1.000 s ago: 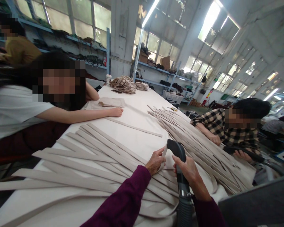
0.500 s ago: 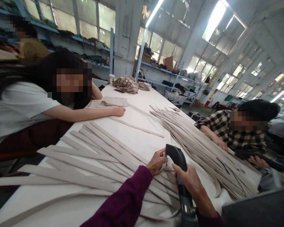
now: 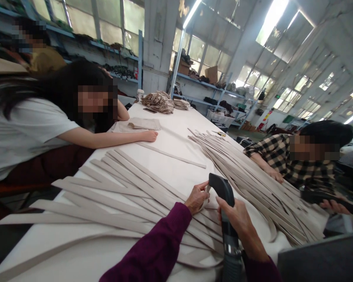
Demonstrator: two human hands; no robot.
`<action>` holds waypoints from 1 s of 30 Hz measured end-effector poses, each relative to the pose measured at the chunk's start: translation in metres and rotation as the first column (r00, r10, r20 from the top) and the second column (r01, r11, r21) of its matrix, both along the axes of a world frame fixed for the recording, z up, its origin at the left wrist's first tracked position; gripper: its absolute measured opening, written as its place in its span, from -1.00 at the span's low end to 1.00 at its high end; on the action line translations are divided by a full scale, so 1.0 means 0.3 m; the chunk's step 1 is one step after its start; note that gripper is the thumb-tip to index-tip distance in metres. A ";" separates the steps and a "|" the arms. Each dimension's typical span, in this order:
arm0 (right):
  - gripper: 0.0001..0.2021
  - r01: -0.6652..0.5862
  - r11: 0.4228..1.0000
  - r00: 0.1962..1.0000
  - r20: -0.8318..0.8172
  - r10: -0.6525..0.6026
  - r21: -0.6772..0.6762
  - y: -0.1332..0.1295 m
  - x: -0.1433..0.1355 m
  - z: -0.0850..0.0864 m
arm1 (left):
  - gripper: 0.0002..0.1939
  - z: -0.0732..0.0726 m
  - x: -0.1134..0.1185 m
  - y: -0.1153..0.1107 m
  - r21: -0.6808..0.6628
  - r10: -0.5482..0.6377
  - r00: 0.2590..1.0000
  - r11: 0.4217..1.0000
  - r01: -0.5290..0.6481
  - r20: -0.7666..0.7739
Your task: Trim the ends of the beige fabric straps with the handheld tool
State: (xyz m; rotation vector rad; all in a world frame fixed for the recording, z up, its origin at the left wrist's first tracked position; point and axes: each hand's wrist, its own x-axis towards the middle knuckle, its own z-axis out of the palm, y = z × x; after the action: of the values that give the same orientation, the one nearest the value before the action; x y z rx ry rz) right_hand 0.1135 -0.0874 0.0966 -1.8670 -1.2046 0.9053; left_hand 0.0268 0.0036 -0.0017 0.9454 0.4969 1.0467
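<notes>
My right hand (image 3: 238, 219) is wrapped round a black vacuum hose nozzle (image 3: 223, 190), whose bent mouth points left. A metal clamp (image 3: 233, 249) joins it to a ribbed hose below. At that mouth, my left hand (image 3: 197, 199) pinches the end of a beige fabric strip (image 3: 207, 194), its fingertips touching or almost touching the nozzle. Much of this strip is hidden by my fingers. Under and left of my hands, several long beige strips (image 3: 106, 207) fan out across the white table (image 3: 176, 133).
Another bundle of long strips (image 3: 241, 172) lies to the right, where a co-worker in a checked shirt (image 3: 270, 154) rests a hand. On the left, a person in a white shirt (image 3: 44, 125) leans on the table. Folded fabric stacks (image 3: 159, 102) stand at the far end.
The view has shifted slightly, so the scene sits a little differently. My hands keep about the same hold on the nozzle and the strip.
</notes>
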 end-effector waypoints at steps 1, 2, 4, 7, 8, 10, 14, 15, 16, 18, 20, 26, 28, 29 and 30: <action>-0.65 0.013 1.000 1.000 -0.004 -0.013 0.008 0.013 0.008 0.004 | -0.30 0.001 -0.001 -0.001 0.002 -0.010 1.000 1.000 0.010 0.004; -0.66 0.024 1.000 1.000 -0.009 -0.024 0.013 0.026 0.018 0.009 | -0.29 0.002 -0.001 -0.001 -0.002 -0.020 1.000 1.000 0.020 0.012; -0.66 0.040 0.999 0.999 -0.016 -0.039 0.014 0.044 0.034 0.023 | -0.28 0.004 -0.001 0.001 -0.026 -0.040 0.999 0.999 0.041 0.026; -0.65 0.045 0.999 0.999 -0.014 -0.045 0.007 0.041 0.044 0.039 | -0.26 0.008 0.000 0.004 -0.059 -0.047 0.998 0.997 0.049 0.030; -0.66 0.043 0.999 0.999 -0.010 -0.043 0.005 0.035 0.042 0.040 | -0.26 0.008 0.000 0.004 -0.054 -0.041 0.999 0.998 0.043 0.034; -0.67 0.037 0.999 0.999 -0.004 -0.037 0.004 0.022 0.035 0.038 | -0.26 0.008 -0.002 0.003 -0.025 -0.027 0.999 0.999 0.028 0.038; -0.69 0.008 1.000 1.000 0.005 -0.008 -0.013 0.004 0.016 0.022 | -0.28 0.001 -0.004 0.003 0.018 -0.005 1.000 1.000 0.005 0.007; -0.69 -0.001 1.000 1.000 0.008 0.001 -0.017 -0.001 0.013 0.019 | -0.29 0.000 -0.004 0.004 0.019 0.004 1.000 1.000 -0.004 -0.003; -0.69 -0.009 1.000 1.000 0.011 0.009 -0.017 -0.006 0.010 0.016 | -0.29 -0.002 -0.004 0.005 0.020 0.015 1.000 1.000 -0.015 -0.009; -0.71 -0.022 1.000 1.000 0.015 0.022 -0.013 -0.017 0.005 0.012 | -0.30 -0.001 -0.003 0.008 0.031 0.033 0.999 0.999 -0.033 -0.012; -0.71 -0.030 1.000 0.999 0.020 0.030 -0.010 -0.022 0.001 0.011 | -0.32 0.003 -0.003 0.008 0.042 0.040 0.999 0.998 -0.040 -0.007; -0.71 -0.014 1.000 1.000 0.024 0.014 0.011 0.013 -0.001 0.024 | -0.29 0.001 -0.005 0.005 0.054 0.002 1.000 0.999 -0.001 -0.018; -0.72 -0.017 1.000 1.000 0.025 0.017 0.017 0.016 -0.002 0.028 | -0.29 -0.005 -0.004 0.009 0.066 0.012 1.000 0.998 -0.011 -0.014; -0.72 -0.023 1.000 1.000 0.022 0.023 0.014 0.013 -0.004 0.028 | -0.29 -0.008 -0.003 0.012 0.064 0.024 1.000 0.998 -0.023 -0.010; -0.72 -0.030 1.000 0.999 0.017 0.030 0.009 0.008 -0.005 0.028 | -0.29 -0.009 -0.002 0.015 0.058 0.034 0.999 0.998 -0.034 -0.008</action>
State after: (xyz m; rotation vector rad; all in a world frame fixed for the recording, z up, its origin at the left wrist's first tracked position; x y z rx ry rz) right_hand 0.1121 -0.0851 0.1050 -1.8572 -1.2480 0.9012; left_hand 0.0261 0.0081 -0.0045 0.9965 0.4940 1.0929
